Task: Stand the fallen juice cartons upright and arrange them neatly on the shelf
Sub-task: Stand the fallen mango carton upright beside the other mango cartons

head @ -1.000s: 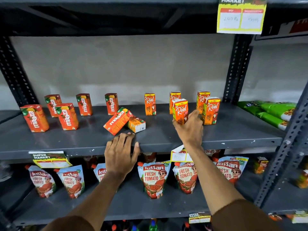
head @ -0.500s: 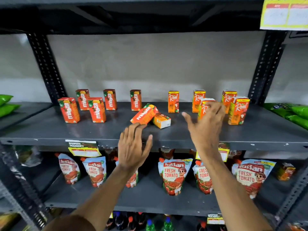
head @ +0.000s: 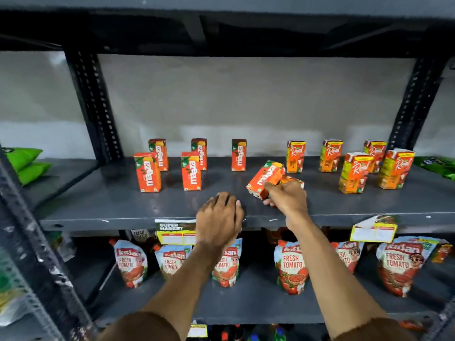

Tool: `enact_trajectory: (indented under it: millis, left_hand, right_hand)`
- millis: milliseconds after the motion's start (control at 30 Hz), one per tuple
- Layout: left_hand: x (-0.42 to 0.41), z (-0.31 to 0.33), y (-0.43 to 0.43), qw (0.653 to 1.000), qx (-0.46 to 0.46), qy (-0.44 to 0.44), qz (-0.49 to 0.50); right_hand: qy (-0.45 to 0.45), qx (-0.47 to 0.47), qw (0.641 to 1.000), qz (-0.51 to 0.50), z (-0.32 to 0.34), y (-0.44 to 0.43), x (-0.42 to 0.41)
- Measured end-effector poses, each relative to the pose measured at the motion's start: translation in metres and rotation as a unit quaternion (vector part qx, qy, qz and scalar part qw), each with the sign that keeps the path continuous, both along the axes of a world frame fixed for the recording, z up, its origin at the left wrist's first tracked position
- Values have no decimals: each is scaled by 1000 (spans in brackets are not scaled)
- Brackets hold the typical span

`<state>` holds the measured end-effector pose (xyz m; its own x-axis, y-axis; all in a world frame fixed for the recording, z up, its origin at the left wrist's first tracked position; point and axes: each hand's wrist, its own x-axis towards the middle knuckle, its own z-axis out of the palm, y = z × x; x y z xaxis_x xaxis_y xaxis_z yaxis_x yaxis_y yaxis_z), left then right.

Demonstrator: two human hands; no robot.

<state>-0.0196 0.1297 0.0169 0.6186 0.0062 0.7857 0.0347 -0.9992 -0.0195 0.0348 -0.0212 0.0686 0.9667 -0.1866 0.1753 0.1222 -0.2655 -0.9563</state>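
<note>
A fallen Maaza carton [head: 264,178] lies tilted on the grey shelf [head: 123,205], propped on a second fallen carton [head: 294,180] that is mostly hidden behind my right hand [head: 285,196]. That hand grips the Maaza carton at its lower end. My left hand [head: 219,217] rests flat on the shelf's front edge, holding nothing. Several Maaza cartons [head: 147,172] stand upright to the left. Upright Real cartons [head: 354,172] stand to the right.
Tomato sauce pouches [head: 291,267] line the shelf below. Green packets lie at the far left [head: 24,163] and far right [head: 435,164]. Price tags [head: 176,233] hang from the shelf edge. Dark uprights [head: 93,107] frame the bay.
My right hand left the upright Real carton, swung left and took hold of the tilted Maaza carton. My left hand stayed at the shelf edge. The view shifted left.
</note>
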Motion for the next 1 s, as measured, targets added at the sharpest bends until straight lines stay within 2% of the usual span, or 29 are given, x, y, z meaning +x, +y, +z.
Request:
enact_trajectory:
  millis: [200,267,400,600,833,1000]
  left_hand:
    - [-2,-4,4,1000,-6,14,-22]
    - [-1,-4,6,1000,-6,3,-25]
    - [-2,-4,6,999,-8,-13,-29]
    - [-1,-6,5,999,-9,-8,-31]
    - [-4,-4,3,1000,-9,-7,-25]
    - [-4,-2,1,999,-10,-20,-25]
  right_hand:
    - [-7,-7,1000,24,2,6,-15]
    - [-45,-12,996,78,11,8,-26]
    - [-133,-79,975,160,42,11,-54]
    - [-199,-45,959,196,60,7,-89]
    - [-199,-52,961,185,56,7,-81]
    - [-154,-102,973,140,38,17,-49]
